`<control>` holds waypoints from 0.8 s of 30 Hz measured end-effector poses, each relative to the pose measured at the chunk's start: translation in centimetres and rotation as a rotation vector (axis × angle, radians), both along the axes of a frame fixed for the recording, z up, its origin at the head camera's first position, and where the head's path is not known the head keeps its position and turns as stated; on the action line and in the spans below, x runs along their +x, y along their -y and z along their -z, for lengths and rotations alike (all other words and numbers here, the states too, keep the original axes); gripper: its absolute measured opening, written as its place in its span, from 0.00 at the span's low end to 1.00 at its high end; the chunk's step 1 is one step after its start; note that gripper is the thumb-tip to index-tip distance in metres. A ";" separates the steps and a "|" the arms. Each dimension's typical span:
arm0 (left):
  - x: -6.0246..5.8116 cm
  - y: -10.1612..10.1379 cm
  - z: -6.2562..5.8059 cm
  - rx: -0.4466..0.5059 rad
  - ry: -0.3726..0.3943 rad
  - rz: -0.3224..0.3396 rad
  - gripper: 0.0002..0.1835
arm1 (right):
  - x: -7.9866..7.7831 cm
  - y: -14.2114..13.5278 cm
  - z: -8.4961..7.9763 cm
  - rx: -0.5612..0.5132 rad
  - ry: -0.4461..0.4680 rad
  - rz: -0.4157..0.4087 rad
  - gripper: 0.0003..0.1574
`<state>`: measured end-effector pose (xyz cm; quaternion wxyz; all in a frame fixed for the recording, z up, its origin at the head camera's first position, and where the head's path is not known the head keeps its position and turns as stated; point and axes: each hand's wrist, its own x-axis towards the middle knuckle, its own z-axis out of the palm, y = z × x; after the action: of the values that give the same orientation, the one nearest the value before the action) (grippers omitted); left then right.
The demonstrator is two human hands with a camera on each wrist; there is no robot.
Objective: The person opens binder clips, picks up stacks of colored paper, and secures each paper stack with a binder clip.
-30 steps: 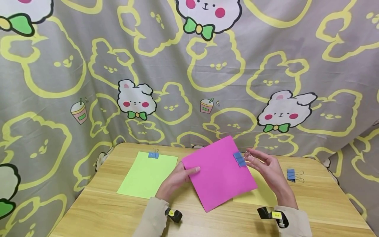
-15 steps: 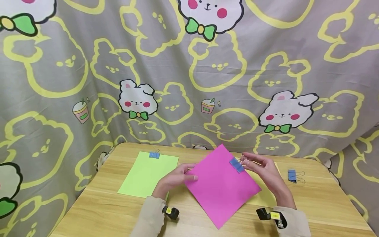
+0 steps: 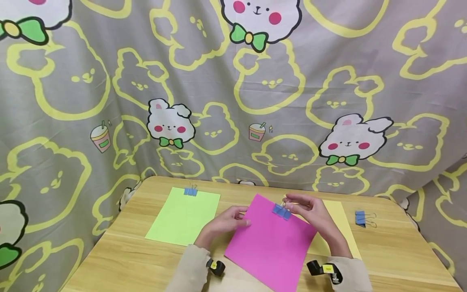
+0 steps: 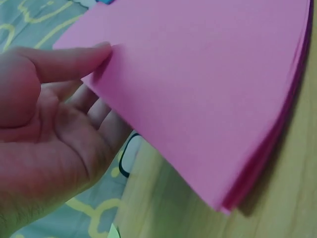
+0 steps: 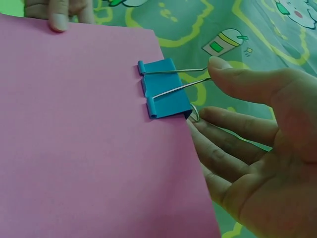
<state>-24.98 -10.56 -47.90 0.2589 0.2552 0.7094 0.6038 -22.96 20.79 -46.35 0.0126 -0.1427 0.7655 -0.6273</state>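
A pink stack of paper point(image 3: 271, 247) is held tilted above the table in the head view. My left hand point(image 3: 224, 225) pinches its left edge, thumb on top and fingers beneath, as the left wrist view also shows. A blue binder clip point(image 3: 281, 211) bites the stack's top edge. My right hand point(image 3: 310, 211) holds the clip by its wire handles; in the right wrist view the thumb point(image 5: 220, 63) is at the tips of the upper handle and the fingers lie behind. Several sheet edges point(image 4: 247, 173) fan slightly at the stack's corner.
Green paper point(image 3: 184, 217) with its own blue binder clip point(image 3: 190, 191) lies at the left of the wooden table point(image 3: 109, 251). Yellow paper point(image 3: 339, 221) lies partly under the right hand and pink stack. A loose blue binder clip point(image 3: 360, 219) rests at the right. A patterned curtain point(image 3: 219, 81) hangs behind.
The pink stack has come down and turned, its clipped edge swinging from the right toward the far side. Both hands moved with it, the right one leftward and lower, uncovering more yellow paper.
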 end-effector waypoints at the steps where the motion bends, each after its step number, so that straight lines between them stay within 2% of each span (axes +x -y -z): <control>1: 0.1 -0.1 0.0 0.000 -0.017 -0.014 0.19 | 0.0 0.1 0.0 0.002 0.001 -0.003 0.30; 7: 0.2 -0.7 -0.3 -0.022 -0.090 -0.095 0.15 | 0.1 0.4 0.2 0.048 -0.004 -0.002 0.29; 15: 0.2 -0.7 -0.3 -0.075 -0.197 -0.203 0.14 | -0.1 0.5 0.7 0.185 -0.055 0.014 0.31; 20: -0.1 -0.1 0.1 -0.055 -0.153 -0.297 0.14 | 0.1 -0.2 0.4 0.330 -0.111 0.124 0.33; 24: -0.4 0.3 0.5 -0.006 -0.112 -0.370 0.14 | 0.5 -1.7 0.0 0.472 -0.208 0.280 0.28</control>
<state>-25.37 -10.89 -48.41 0.1045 0.1529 0.7593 0.6238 -22.50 22.48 -46.32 -0.1197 -0.0921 0.8998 -0.4093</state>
